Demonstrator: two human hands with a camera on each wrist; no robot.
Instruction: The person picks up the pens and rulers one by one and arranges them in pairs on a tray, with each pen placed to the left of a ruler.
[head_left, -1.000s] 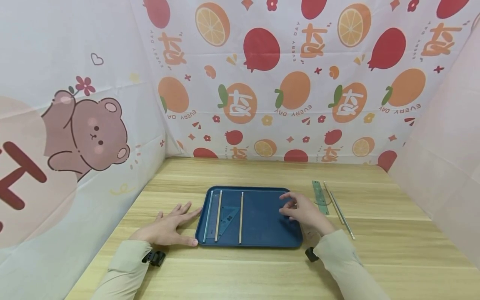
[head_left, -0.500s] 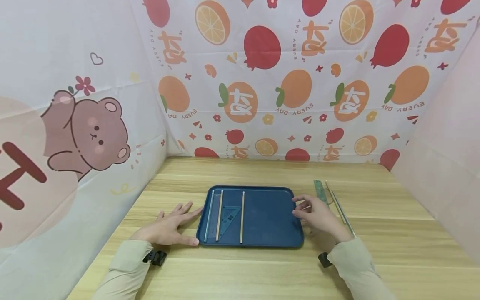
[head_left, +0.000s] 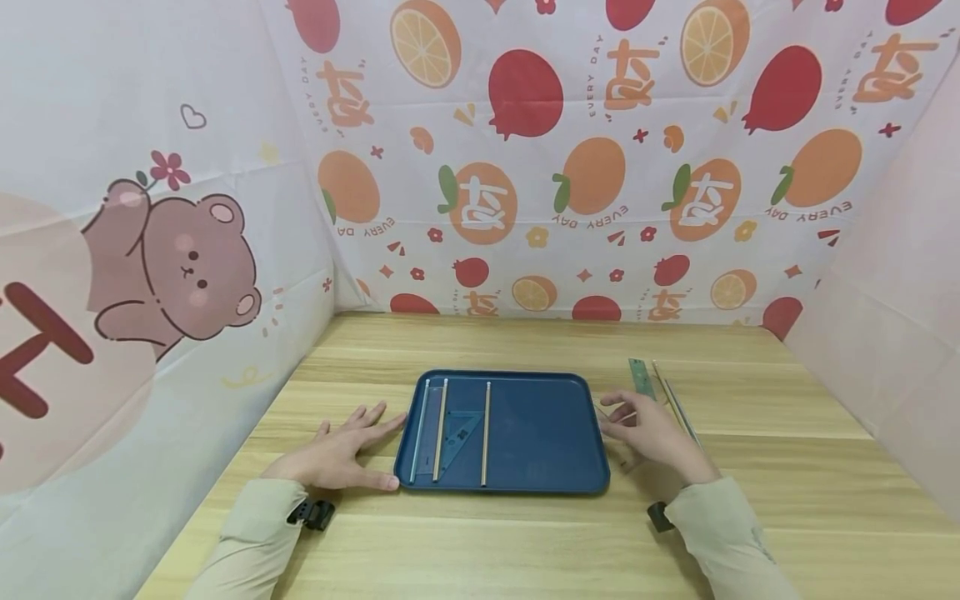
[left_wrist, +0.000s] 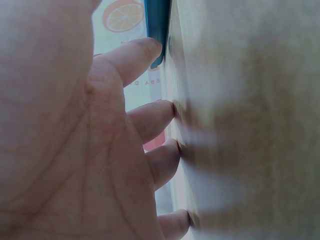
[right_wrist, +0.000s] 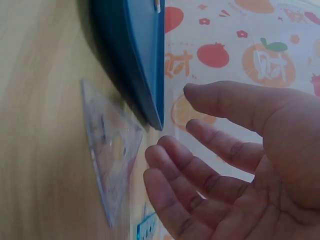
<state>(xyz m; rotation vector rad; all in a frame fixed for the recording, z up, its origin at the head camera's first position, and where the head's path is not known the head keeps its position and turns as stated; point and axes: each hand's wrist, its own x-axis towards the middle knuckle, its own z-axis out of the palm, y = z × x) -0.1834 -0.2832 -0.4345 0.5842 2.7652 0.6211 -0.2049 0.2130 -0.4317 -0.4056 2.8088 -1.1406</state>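
A dark blue tray lies on the table. In its left part are a teal pencil, a clear ruler, a teal set square and two wooden pencils, one over the set square's side, the other farther right. My left hand rests with spread fingers beside the tray's left edge, its thumb at the near corner. My right hand hovers past the right edge, fingers loosely bent, holding nothing. The right wrist view shows a clear set square on the table near those fingers.
Behind the right hand lie a green ruler and pencils, partly hidden by the hand. Fruit-print cloth hangs at the table's back, and cloth walls stand on both sides.
My right hand has moved right, from above the tray's right part to outside its right edge. The left hand stays in place, and the things in the tray look the same.
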